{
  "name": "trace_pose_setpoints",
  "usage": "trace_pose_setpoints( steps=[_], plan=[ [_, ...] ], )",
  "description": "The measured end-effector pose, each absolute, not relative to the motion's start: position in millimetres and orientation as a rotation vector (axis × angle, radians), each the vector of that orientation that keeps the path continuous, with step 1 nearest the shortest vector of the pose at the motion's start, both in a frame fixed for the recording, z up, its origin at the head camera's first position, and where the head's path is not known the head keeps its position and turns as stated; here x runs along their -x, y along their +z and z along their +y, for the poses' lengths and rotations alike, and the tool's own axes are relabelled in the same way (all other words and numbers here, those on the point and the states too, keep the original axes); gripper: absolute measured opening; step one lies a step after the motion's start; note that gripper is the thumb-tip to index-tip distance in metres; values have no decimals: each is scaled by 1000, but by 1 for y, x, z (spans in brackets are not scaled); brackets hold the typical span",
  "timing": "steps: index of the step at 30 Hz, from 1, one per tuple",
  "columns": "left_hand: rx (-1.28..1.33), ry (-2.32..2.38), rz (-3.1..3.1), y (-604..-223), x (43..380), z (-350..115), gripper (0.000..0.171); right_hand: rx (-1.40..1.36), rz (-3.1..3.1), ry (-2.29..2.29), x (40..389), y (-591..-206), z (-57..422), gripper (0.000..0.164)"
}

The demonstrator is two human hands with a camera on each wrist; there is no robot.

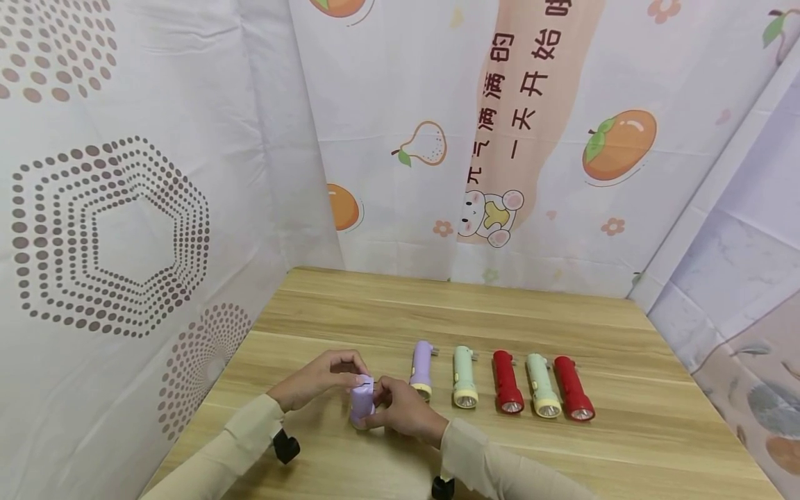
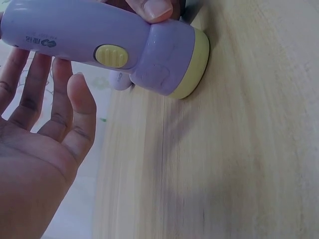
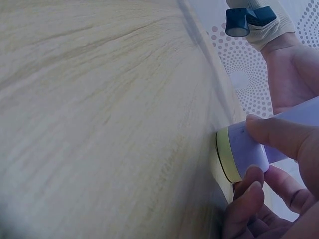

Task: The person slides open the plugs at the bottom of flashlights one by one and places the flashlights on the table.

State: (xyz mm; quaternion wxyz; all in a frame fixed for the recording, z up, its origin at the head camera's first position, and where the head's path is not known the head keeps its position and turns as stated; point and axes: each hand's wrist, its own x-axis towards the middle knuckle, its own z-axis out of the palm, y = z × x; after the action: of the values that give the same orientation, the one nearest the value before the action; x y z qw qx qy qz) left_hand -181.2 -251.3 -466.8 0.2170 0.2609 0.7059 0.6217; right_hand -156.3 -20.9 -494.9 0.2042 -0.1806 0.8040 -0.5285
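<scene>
A purple flashlight [image 1: 362, 401] with a yellow head ring and yellow switch stands head down, slightly tilted, near the table's left front. My right hand [image 1: 406, 410] grips it around its wide head; the right wrist view shows the thumb [image 3: 279, 133] on one side and curled fingers on the other. At the tail end, my left hand [image 1: 321, 380] holds the top between thumb and forefinger. In the left wrist view its other fingers [image 2: 36, 82] lie loosely beside the barrel. The exact left fingertip contact is partly out of frame.
To the right lies a row of flashlights on the wooden table [image 1: 600, 312]: a purple one [image 1: 421, 364], a green one [image 1: 464, 371], a red one [image 1: 506, 378], another green one [image 1: 541, 382] and another red one [image 1: 571, 385]. Printed curtains [image 1: 400, 90] stand behind and beside the table.
</scene>
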Motion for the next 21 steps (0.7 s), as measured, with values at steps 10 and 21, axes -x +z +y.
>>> trace_pose_setpoints(
  steps=[10, 21],
  plan=[
    [-752, 1738, 1951, -468, 182, -249, 19, 488, 2231, -1478, 156, -495, -21, 36],
    [-738, 1745, 1973, -469, 182, -246, 18, 493, 2243, -1475, 156, -495, -22, 37]
  ],
)
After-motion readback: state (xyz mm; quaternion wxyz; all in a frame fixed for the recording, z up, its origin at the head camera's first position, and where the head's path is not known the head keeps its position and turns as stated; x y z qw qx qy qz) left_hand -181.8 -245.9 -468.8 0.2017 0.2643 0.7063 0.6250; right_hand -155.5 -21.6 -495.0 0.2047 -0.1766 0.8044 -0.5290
